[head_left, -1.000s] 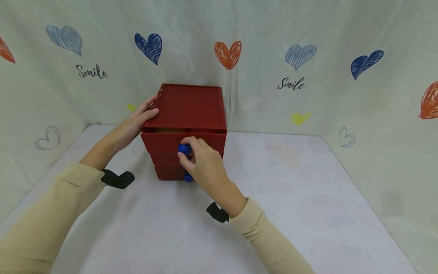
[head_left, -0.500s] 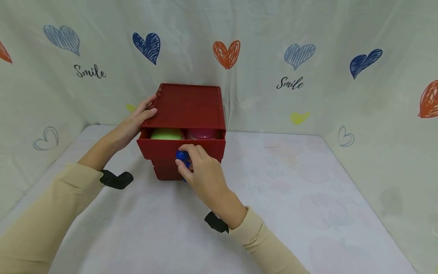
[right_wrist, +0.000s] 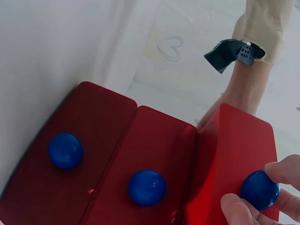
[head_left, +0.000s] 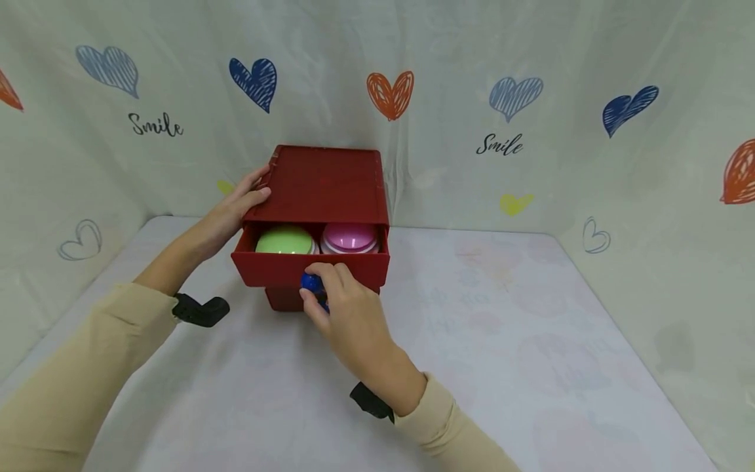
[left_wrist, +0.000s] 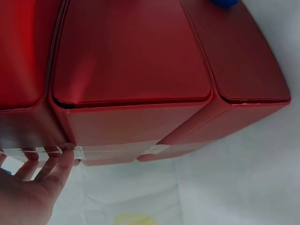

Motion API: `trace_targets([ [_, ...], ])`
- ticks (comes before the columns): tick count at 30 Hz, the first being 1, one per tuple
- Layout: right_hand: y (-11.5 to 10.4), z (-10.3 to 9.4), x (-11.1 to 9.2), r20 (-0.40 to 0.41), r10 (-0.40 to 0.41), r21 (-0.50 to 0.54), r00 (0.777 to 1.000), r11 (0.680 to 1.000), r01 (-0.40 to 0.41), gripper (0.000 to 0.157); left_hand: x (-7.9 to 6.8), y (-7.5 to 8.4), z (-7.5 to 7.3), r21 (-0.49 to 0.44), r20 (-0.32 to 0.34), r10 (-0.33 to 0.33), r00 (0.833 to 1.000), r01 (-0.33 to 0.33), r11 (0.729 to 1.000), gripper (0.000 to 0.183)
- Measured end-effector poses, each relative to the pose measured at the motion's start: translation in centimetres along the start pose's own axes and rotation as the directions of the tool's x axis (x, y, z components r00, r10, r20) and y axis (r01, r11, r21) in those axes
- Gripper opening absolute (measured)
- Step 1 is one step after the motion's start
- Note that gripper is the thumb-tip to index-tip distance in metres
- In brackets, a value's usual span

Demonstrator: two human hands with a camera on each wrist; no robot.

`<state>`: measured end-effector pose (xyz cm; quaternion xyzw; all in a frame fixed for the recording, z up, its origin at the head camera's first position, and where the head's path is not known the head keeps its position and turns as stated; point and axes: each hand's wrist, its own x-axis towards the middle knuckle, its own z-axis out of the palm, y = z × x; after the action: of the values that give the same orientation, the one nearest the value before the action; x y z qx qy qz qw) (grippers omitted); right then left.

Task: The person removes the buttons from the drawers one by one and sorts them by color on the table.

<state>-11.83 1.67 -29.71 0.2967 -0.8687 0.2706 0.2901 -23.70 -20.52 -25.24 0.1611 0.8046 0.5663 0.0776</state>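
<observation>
A red drawer box (head_left: 330, 183) with three stacked drawers stands at the back of the table. Its top drawer (head_left: 265, 269) is pulled partway out. Inside lie a round green-lidded container (head_left: 286, 240) and a round pink-lidded one (head_left: 350, 237), side by side. My right hand (head_left: 354, 314) pinches the blue knob (right_wrist: 260, 190) of that drawer between thumb and fingers. My left hand (head_left: 227, 213) rests against the box's left side, fingers fairly straight along its upper edge; the left wrist view shows its fingertips (left_wrist: 65, 157) on the side wall.
Two lower drawers, each with a blue knob (right_wrist: 146, 187), stay closed under the top one. A white cloth-covered table (head_left: 501, 341) spreads in front and to the right. Behind the box hangs a pale curtain (head_left: 448, 98) printed with hearts and "Smile".
The top drawer has slid out toward me from nearly closed, with my right hand moving on its knob. The green and pink containers have come into sight. My left hand has stayed put.
</observation>
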Motion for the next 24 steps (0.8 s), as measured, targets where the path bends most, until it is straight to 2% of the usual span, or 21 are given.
trace_targets([
  [9,-0.7,-0.4,-0.4,-0.005,-0.035,-0.079,0.999,0.996,0.034,0.028,-0.1,0.0,-0.2,0.022,0.008,0.006,1.0,-0.006,1.0,0.065],
  [15,-1.0,-0.7,-0.8,-0.012,-0.048,-0.085,0.999,0.995,0.047,0.026,-0.1,0.1,-0.2,0.013,0.02,0.013,1.0,-0.013,1.0,0.064],
  [24,-1.6,-0.9,-1.5,-0.023,-0.017,-0.086,1.0,0.996,0.015,0.024,-0.1,0.2,-0.1,0.018,0.02,0.017,1.0,-0.018,1.0,0.064],
])
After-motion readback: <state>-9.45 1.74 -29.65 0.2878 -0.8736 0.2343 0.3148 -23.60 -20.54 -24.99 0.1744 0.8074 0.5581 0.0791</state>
